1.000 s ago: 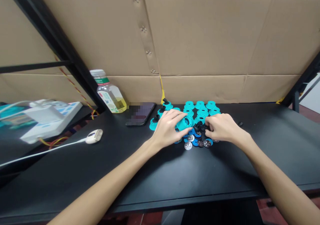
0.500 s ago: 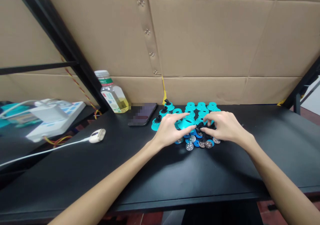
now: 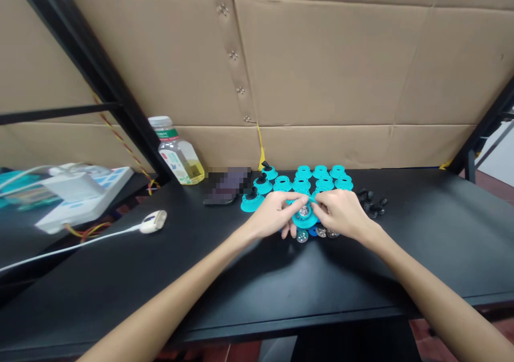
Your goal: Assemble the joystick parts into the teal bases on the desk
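Note:
My left hand (image 3: 273,215) and my right hand (image 3: 344,212) are both closed on the rim of one turquoise suction cup (image 3: 305,223). The cup is tilted so that its hollow side faces me, and a round shiny disc (image 3: 304,210) shows at its centre. Thumbs press at its upper edge. Below the hands lie several clear discs (image 3: 302,236) and blue discs (image 3: 312,232), partly covered by the fingers. Behind stand several turquoise cups (image 3: 301,183) in rows. To the left, three cups (image 3: 251,204) carry black knobs on top.
Loose black knobs (image 3: 374,208) lie right of my right hand. A phone (image 3: 227,185), a drink bottle (image 3: 180,158) and a white cable plug (image 3: 153,221) are on the left. A cardboard wall (image 3: 333,73) closes off the back of the black table (image 3: 281,292).
The turquoise cup has been turned hollow side toward me. My right hand has gone from pinching a black knob to gripping the cup's rim, and the knob is out of sight.

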Motion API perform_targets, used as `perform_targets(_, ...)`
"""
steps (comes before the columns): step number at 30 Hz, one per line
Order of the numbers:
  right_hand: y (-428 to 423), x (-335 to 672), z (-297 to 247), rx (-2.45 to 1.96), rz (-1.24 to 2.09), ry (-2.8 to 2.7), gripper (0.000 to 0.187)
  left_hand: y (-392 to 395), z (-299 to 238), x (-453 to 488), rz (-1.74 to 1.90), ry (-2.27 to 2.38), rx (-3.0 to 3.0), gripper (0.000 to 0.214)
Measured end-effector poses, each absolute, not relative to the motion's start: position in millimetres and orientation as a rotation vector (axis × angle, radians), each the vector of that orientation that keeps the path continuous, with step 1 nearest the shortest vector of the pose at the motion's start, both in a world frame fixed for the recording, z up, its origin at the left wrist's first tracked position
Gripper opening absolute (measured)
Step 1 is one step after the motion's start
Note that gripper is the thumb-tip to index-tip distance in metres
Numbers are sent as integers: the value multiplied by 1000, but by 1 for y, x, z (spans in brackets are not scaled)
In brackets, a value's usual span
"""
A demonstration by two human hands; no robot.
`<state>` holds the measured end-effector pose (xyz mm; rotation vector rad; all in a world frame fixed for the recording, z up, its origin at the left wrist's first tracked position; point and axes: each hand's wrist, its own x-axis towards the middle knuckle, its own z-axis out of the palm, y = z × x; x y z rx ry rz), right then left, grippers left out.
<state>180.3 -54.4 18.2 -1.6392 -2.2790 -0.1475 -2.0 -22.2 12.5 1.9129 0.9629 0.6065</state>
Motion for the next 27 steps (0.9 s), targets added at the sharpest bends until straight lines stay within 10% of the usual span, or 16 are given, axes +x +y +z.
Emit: perform_targets(27,-58,172,12,-1668,-174,-2337,31,-13,-2,-1,637,1009,1845,31)
